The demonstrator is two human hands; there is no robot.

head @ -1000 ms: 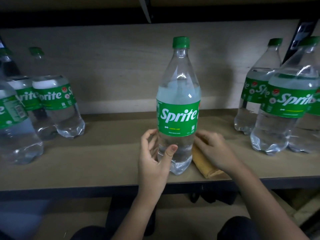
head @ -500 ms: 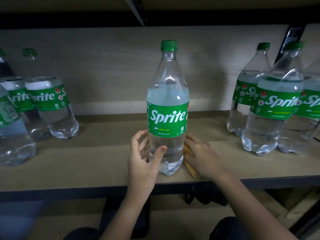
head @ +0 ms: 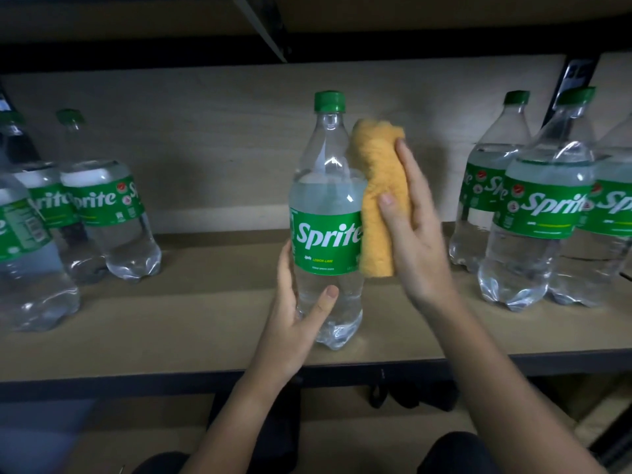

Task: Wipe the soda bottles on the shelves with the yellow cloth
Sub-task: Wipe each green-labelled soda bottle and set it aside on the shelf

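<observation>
Head view: a soda bottle stands upright near the middle of the shelf. The left hand curls around its lower part, thumb across the front. The right hand grips a folded yellow cloth, holding it against the bottle's right side. Three more bottles stand far left, and others stand right.
</observation>
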